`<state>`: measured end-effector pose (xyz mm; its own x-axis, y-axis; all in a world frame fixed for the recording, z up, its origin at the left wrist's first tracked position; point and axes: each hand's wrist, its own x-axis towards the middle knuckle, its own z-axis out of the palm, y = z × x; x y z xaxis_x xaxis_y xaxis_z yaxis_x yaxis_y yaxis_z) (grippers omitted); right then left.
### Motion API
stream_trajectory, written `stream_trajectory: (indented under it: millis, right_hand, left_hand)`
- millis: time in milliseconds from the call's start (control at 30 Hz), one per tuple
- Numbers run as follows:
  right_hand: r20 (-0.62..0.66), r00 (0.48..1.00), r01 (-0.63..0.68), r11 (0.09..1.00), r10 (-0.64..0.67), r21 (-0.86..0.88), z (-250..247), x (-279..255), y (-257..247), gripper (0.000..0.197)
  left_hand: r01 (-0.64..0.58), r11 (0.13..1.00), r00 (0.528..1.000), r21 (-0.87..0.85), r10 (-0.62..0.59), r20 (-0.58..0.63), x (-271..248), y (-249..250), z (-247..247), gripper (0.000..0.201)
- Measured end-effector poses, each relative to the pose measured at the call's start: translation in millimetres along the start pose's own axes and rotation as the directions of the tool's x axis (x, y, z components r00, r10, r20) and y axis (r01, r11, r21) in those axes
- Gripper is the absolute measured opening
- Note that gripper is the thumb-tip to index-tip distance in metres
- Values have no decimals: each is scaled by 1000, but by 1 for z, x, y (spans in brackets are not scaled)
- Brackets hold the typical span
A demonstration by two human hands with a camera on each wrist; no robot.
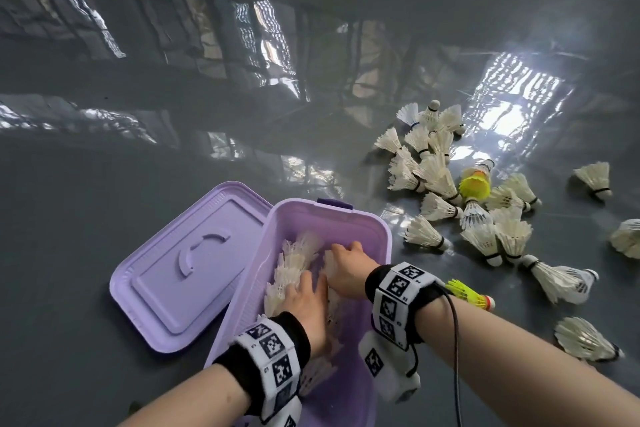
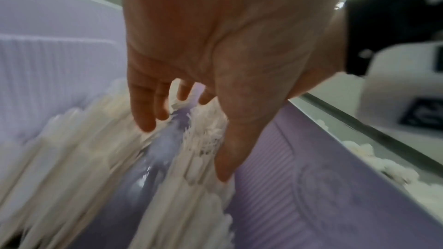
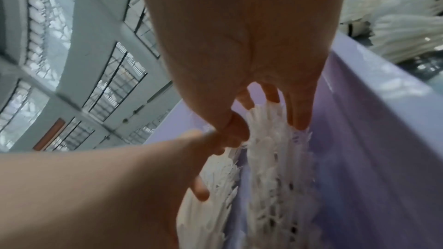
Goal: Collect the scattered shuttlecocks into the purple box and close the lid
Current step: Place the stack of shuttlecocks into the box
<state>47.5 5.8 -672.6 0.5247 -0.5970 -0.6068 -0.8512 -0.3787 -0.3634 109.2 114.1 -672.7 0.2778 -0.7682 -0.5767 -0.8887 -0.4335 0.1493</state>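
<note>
The purple box [image 1: 388, 239] stands open on the floor, with its lid [image 1: 194, 264] lying flat against its left side. White shuttlecocks [image 1: 294, 260] lie inside it. Both hands are down in the box. My left hand [image 1: 311, 288] rests with straight fingers on the feathers [image 2: 100, 149], holding nothing. My right hand [image 1: 346, 253] has its thumb and fingers curled round the skirt of a white shuttlecock [image 3: 268, 149] near the box's right wall [image 3: 371, 139]. Several white shuttlecocks [image 1: 450, 184] lie scattered on the floor to the right.
A yellow shuttlecock [image 1: 475, 184] sits in the scattered pile, and a yellow-green one [image 1: 467, 293] lies just behind my right wrist. More white ones [image 1: 585, 340] lie at the right edge. The glossy grey floor [image 1: 138, 149] spreads to the left and beyond.
</note>
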Motion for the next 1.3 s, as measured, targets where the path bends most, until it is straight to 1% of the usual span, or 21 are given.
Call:
stream_trajectory:
  millis: [33, 67, 100, 133, 167, 200, 233, 267, 333, 400, 433, 567, 700, 833, 933, 967, 1033, 1100, 1200, 1267, 1300]
  right_hand:
    - [18, 999, -32, 999, 31, 22, -1, 2, 2, 46]
    - [38, 997, -70, 996, 68, 47, -3, 2, 2, 48]
    - [45, 995, -94, 993, 91, 78, -6, 2, 3, 48]
    - [41, 992, -123, 985, 119, 120, -7, 4, 4, 47]
    - [34, 989, -150, 973, 146, 174, -8, 7, 3, 47]
    - [37, 984, -178, 959, 174, 221, -10, 8, 2, 46]
    - [41, 981, -192, 948, 188, 254, -10, 10, 1, 46]
    - [52, 979, -203, 938, 196, 281, -11, 11, 0, 46]
    - [59, 978, -208, 929, 199, 308, -12, 10, 1, 46]
    - [48, 977, -213, 913, 209, 348, -11, 9, 2, 47]
    - [43, 976, -216, 904, 215, 370, -11, 9, 2, 48]
    - [51, 972, -224, 846, 228, 483, -10, 6, 0, 49]
    - [35, 985, -161, 832, 168, 531, -4, 5, 3, 45]
    - [82, 992, -124, 808, 94, 575, -4, 0, 3, 53]
    - [69, 998, -38, 848, 2, 528, -3, 1, 2, 66]
    - [59, 998, -17, 865, -15, 501, -2, 3, 2, 68]
    - [30, 1000, -16, 865, 0, 501, -2, 3, 2, 65]
    - [-7, 999, -36, 844, 47, 535, -3, 5, 4, 61]
    - [13, 997, -72, 822, 79, 565, -8, 8, 7, 64]
    - [19, 997, -74, 802, 79, 593, -11, 9, 7, 61]
    - [17, 997, -71, 789, 77, 610, -12, 8, 7, 61]
  left_hand:
    - [-26, 998, 997, 50, 29, -71, -1, 4, -4, 73]
    - [-69, 995, 992, 75, 77, -104, -3, 7, -8, 51]
    - [-137, 987, 985, 79, 144, -91, -3, 9, -10, 34]
    - [-223, 973, 974, 63, 225, -34, -3, 11, -11, 23]
    - [-306, 952, 951, 21, 304, 58, -3, 12, -11, 18]
    - [-364, 931, 919, -36, 365, 149, -2, 14, -11, 19]
    - [-388, 918, 894, -80, 396, 209, -2, 15, -9, 22]
    - [-395, 914, 881, -95, 406, 243, -3, 16, -9, 24]
    - [-426, 904, 852, -35, 414, 320, -1, 18, -7, 26]
    - [-474, 878, 809, 65, 405, 426, 0, 18, -7, 28]
    - [-481, 871, 800, 103, 388, 457, 0, 17, -9, 28]
    - [-443, 880, 830, 169, 332, 449, 4, 5, -15, 28]
    - [-401, 907, 847, 131, 313, 429, 8, -4, -11, 29]
    - [-358, 928, 874, 108, 291, 389, 10, -5, -3, 37]
    - [-292, 951, 898, 102, 236, 372, 12, -3, 1, 40]
    - [-281, 955, 901, 97, 228, 370, 13, -3, 1, 41]
    - [-276, 957, 901, 92, 224, 372, 14, -3, 1, 43]
    - [-259, 962, 903, 90, 208, 375, 14, -2, 0, 45]
    - [-200, 980, 899, 6, 182, 399, 12, 0, -3, 42]
    - [-131, 983, 887, -128, 174, 427, 13, -1, -4, 33]
    - [-97, 976, 890, -197, 174, 422, 15, -2, -4, 29]
